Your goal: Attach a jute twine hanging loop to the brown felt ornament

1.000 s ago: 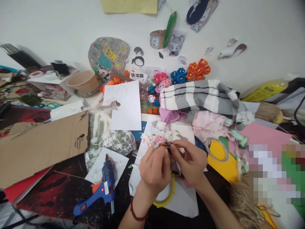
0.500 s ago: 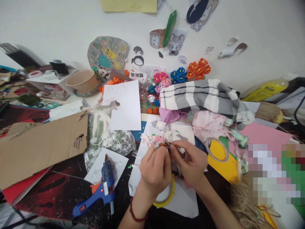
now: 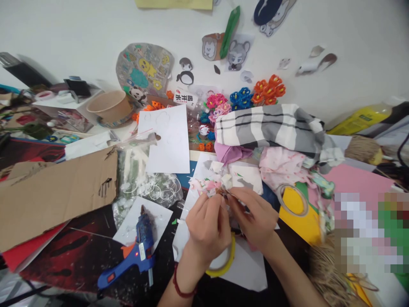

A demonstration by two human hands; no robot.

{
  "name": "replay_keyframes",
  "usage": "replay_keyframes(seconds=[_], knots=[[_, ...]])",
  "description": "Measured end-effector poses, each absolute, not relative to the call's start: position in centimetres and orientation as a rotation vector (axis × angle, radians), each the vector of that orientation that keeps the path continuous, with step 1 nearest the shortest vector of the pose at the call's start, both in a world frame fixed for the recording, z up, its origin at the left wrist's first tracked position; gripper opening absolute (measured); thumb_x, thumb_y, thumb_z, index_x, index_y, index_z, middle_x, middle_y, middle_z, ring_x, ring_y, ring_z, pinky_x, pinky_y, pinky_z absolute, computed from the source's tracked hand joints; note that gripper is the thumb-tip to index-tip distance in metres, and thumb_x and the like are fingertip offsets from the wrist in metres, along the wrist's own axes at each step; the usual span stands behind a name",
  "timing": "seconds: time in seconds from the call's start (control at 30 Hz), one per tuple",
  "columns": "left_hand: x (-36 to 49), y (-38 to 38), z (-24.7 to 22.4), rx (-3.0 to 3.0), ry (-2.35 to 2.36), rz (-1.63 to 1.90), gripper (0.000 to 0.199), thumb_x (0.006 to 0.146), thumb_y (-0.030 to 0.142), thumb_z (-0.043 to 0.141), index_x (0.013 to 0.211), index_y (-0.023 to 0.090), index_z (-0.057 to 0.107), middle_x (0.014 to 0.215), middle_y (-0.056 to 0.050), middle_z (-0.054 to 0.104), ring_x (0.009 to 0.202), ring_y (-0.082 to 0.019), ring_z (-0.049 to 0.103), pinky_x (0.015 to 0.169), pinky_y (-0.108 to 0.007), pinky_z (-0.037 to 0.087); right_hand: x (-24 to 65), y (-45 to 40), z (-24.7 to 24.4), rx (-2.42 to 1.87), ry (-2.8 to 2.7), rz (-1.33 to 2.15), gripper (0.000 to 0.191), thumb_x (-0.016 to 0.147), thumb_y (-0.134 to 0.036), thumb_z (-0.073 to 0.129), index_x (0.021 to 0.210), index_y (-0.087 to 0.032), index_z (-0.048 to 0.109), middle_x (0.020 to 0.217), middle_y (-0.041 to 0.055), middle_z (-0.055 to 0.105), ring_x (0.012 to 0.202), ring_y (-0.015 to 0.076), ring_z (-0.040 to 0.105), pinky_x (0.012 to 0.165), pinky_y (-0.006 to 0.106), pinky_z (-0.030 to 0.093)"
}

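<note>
My left hand (image 3: 208,219) and my right hand (image 3: 255,215) meet over the white paper at the middle of the table. Both are closed, fingertips pinching a small brown piece (image 3: 223,192) between them. Most of that piece is hidden by the fingers, so its kind does not show. Just beyond the fingertips lies a heap of pink and white scraps (image 3: 204,184). A roll of yellow tape (image 3: 220,269) rests on the paper below my hands. To the left, a blue hot glue gun (image 3: 140,251) with a lit red light lies partly on a white sheet.
A cardboard sheet (image 3: 57,194) and a plastic bag of white cords (image 3: 150,187) are on the left. Plaid cloth (image 3: 268,128), a grey tape roll (image 3: 292,200) and twine (image 3: 329,268) lie on the right. Fuzzy flowers (image 3: 241,99) stand by the wall.
The brown piece shows less between my fingers, and my right fingers have curled further round it. The view has shifted slightly; the things on the table lie as before.
</note>
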State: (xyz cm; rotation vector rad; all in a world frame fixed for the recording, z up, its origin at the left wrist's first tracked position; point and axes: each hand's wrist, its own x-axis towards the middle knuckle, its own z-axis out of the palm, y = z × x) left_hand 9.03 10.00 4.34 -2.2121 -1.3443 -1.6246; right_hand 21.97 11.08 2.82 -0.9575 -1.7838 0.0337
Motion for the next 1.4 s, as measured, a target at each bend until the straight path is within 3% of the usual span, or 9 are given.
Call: replay_keyframes(seconds=[0.13, 0.3, 0.57, 0.73, 1.0, 1.17, 1.4], knots=[[9.0, 10.0, 4.2, -2.201, -1.351, -1.626, 0.02, 0.088, 0.0, 0.05, 0.101, 0.013, 0.057, 0.068, -0.004, 0.063, 0.058, -0.015, 0.054, 0.054, -0.027, 0.046, 22.1, 11.2, 2.6, -0.913, -1.847, -0.075, 0.028, 0.088, -0.001, 0.062, 0.113, -0.014, 0.066, 0.092, 0.0098, 0.076, 0.085, 0.0201, 0.073, 0.078, 0.031, 0.062], [9.1, 9.9, 4.0, -2.182, -1.348, -1.696, 0.019, 0.088, 0.001, 0.052, 0.101, 0.013, 0.057, 0.068, -0.004, 0.064, 0.057, -0.014, 0.052, 0.054, -0.027, 0.046, 21.9, 11.1, 3.0, -0.912, -1.804, -0.054, 0.028, 0.088, 0.0, 0.062, 0.11, -0.016, 0.067, 0.089, 0.0084, 0.076, 0.082, 0.0199, 0.073, 0.074, 0.031, 0.063], [9.0, 9.4, 4.3, -2.203, -1.387, -1.81, 0.019, 0.086, -0.002, 0.055, 0.095, 0.014, 0.058, 0.063, 0.0, 0.055, 0.051, -0.011, 0.034, 0.05, -0.027, 0.034, 21.4, 10.8, 3.6, -0.911, -1.735, 0.027, 0.025, 0.088, -0.002, 0.062, 0.104, -0.019, 0.068, 0.081, 0.0045, 0.075, 0.073, 0.0182, 0.073, 0.066, 0.029, 0.062], [8.7, 9.2, 4.3, -2.251, -1.491, -1.851, 0.017, 0.086, -0.001, 0.056, 0.085, 0.016, 0.055, 0.06, 0.003, 0.048, 0.051, -0.01, 0.031, 0.05, -0.027, 0.028, 21.7, 10.8, 3.4, -0.894, -1.777, -0.017, 0.025, 0.089, -0.002, 0.061, 0.106, -0.018, 0.069, 0.087, 0.0065, 0.077, 0.079, 0.0189, 0.074, 0.071, 0.03, 0.064], [8.9, 9.1, 4.0, -2.221, -1.51, -1.897, 0.018, 0.087, -0.001, 0.054, 0.086, 0.017, 0.053, 0.062, 0.004, 0.045, 0.052, -0.01, 0.033, 0.051, -0.028, 0.028, 21.7, 10.7, 3.4, -0.853, -1.807, -0.072, 0.026, 0.088, -0.002, 0.062, 0.109, -0.015, 0.07, 0.087, 0.0088, 0.077, 0.081, 0.0202, 0.075, 0.074, 0.03, 0.063], [8.9, 9.8, 3.9, -2.241, -1.523, -1.845, 0.015, 0.091, 0.003, 0.053, 0.087, 0.017, 0.054, 0.064, 0.002, 0.052, 0.053, -0.011, 0.042, 0.053, -0.025, 0.035, 21.4, 10.8, 3.1, -0.997, -1.695, 0.228, 0.02, 0.089, -0.005, 0.063, 0.102, -0.019, 0.069, 0.088, 0.0045, 0.076, 0.079, 0.0155, 0.072, 0.074, 0.026, 0.06], [8.8, 11.1, 3.3, -2.337, -1.519, -1.539, 0.011, 0.097, 0.009, 0.048, 0.096, 0.016, 0.057, 0.078, -0.006, 0.067, 0.069, -0.017, 0.061, 0.064, -0.027, 0.048, 22.2, 11.6, 3.4, -1.198, -1.515, 0.714, 0.008, 0.089, -0.019, 0.065, 0.095, -0.02, 0.07, 0.085, 0.0024, 0.074, 0.075, 0.0149, 0.071, 0.071, 0.025, 0.06]])
